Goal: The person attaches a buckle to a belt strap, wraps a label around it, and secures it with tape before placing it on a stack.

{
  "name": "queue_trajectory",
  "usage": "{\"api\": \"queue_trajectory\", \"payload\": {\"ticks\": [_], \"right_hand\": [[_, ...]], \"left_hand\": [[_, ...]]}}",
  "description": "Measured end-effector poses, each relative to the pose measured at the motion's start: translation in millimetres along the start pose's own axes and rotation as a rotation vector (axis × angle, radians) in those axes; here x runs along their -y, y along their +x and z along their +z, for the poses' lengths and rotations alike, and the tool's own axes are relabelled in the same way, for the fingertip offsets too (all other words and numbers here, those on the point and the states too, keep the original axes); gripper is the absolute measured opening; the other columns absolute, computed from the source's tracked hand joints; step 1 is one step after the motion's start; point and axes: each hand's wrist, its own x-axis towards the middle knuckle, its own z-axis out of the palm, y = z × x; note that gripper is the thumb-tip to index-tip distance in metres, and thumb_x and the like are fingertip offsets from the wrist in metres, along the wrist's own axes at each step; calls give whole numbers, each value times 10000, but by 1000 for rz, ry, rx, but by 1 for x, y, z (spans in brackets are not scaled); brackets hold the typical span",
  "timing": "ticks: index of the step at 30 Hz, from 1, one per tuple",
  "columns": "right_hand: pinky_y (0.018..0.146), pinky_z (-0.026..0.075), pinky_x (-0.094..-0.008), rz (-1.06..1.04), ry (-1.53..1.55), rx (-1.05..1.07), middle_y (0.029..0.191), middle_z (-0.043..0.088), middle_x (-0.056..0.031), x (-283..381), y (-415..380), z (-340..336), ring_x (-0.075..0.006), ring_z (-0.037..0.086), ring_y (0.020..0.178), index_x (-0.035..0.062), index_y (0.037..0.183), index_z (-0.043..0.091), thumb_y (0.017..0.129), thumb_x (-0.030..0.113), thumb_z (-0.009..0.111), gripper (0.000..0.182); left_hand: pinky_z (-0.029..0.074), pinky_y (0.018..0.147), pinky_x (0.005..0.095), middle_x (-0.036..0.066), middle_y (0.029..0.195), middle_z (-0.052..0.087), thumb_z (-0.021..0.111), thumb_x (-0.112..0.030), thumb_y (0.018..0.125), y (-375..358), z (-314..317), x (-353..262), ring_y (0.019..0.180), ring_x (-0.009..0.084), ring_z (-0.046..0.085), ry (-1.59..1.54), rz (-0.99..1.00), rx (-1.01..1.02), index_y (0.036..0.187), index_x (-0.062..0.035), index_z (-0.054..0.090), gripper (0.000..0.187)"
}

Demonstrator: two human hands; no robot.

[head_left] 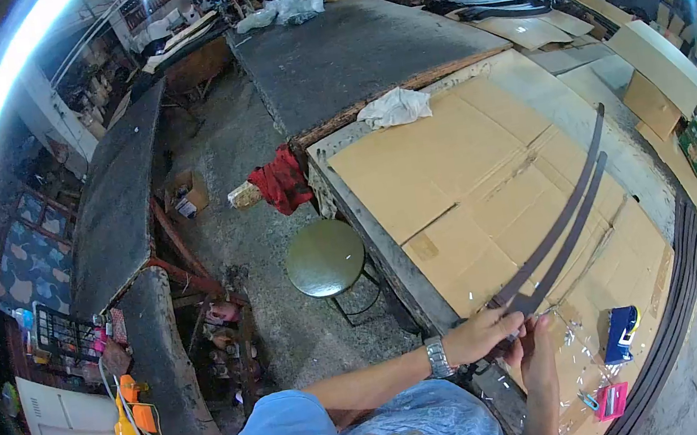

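Two long dark brown straps [564,251] stretch from my hands across a flattened cardboard sheet [463,150], curving toward the far right. My left hand [480,336], with a metal watch on its wrist, is closed around their near ends. Close beside it, my right hand [538,355] has its fingers bent and pinched at the same ends; exactly what sits between those fingertips is partly hidden. Small white scraps lie scattered on the cardboard around my right hand. A blue tape dispenser [621,334], a pink box-like item [612,401] and small blue-handled snips [588,400] lie right of that hand.
More dark straps [673,307] lie bundled along the table's right side. A white cloth [394,108] rests at the cardboard's far edge. On the left stand a round stool [325,257] and a dark-topped table [112,196]. A red cloth [280,181] hangs by the table corner.
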Motion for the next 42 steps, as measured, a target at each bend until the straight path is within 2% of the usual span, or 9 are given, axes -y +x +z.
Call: {"api": "queue_trajectory", "payload": {"ticks": [5, 13, 15, 20, 21, 23, 25, 27, 42], "right_hand": [[271, 277, -237, 90, -186, -287, 597, 490, -17, 24, 16, 59, -80, 348, 341, 64, 929, 540, 993, 419, 424, 379], [592, 368, -241, -201, -547, -378, 711, 474, 29, 9, 27, 61, -76, 440, 681, 28, 819, 586, 968, 282, 517, 302], [639, 363, -248, -181, -581, -450, 736, 483, 28, 16, 18, 66, -83, 432, 721, 15, 843, 597, 967, 268, 519, 293], [743, 455, -353, -134, -661, -525, 921, 625, -113, 39, -19, 68, -206, 581, 845, -6, 1101, 562, 989, 265, 469, 308], [761, 463, -373, -23, -734, -479, 953, 635, -161, 41, -32, 66, -251, 615, 874, -4, 1153, 548, 988, 255, 465, 318], [752, 464, -409, -354, -869, -520, 961, 607, -239, 21, -48, 63, -390, 612, 899, 16, 1205, 505, 978, 239, 471, 319], [733, 457, -457, -44, -784, -582, 943, 586, -277, 26, -81, 66, -473, 556, 899, 36, 1201, 492, 967, 228, 487, 303], [743, 466, -420, -40, -786, -731, 934, 600, -253, 12, -116, 59, -378, 608, 856, 35, 1176, 529, 972, 221, 497, 278], [764, 470, -503, 786, -734, -1276, 903, 654, -217, -182, -418, -25, -416, 613, 900, 56, 893, 636, 900, 400, 538, 358]], "left_hand": [[515, 691, 297, 82, 801, 629, 427, -383, 1007, -12, -16, -13, 723, 162, 630, -31, -71, 49, 983, -12, 519, 384], [498, 769, 270, 38, 879, 624, 421, -400, 1007, -20, -48, 15, 811, 115, 605, 221, -144, 117, 1012, -7, 536, 410], [435, 885, 308, 32, 1028, 590, 411, -480, 990, -22, -54, 13, 980, 111, 520, 437, -142, 194, 1244, -34, 513, 523], [406, 790, 277, -39, 910, 501, 232, -802, 823, 12, -42, -9, 827, 114, 463, 57, -206, 192, 1312, -72, 478, 913], [433, 847, 314, 3, 997, 568, 228, -783, 833, 25, -45, -4, 900, 147, 528, -93, -281, 248, 1342, -67, 452, 906], [429, 997, 385, 113, 1260, 571, 207, -681, 915, 48, -29, -13, 1147, 237, 552, -307, -320, 308, 1367, -39, 420, 814], [516, 880, 348, 88, 1160, 630, 375, -471, 988, 74, -19, -18, 1028, 205, 619, -435, -411, 353, 1270, -38, 516, 536], [519, 845, 378, 77, 1112, 639, 530, -299, 954, 98, -2, -4, 1003, 219, 621, -479, -350, 229, 1194, -53, 546, 343], [522, 899, 464, 172, 1256, 564, 398, -167, 1000, 328, 74, 25, 1138, 308, 578, -7, -290, 52, 1142, 10, 480, 242]]}}
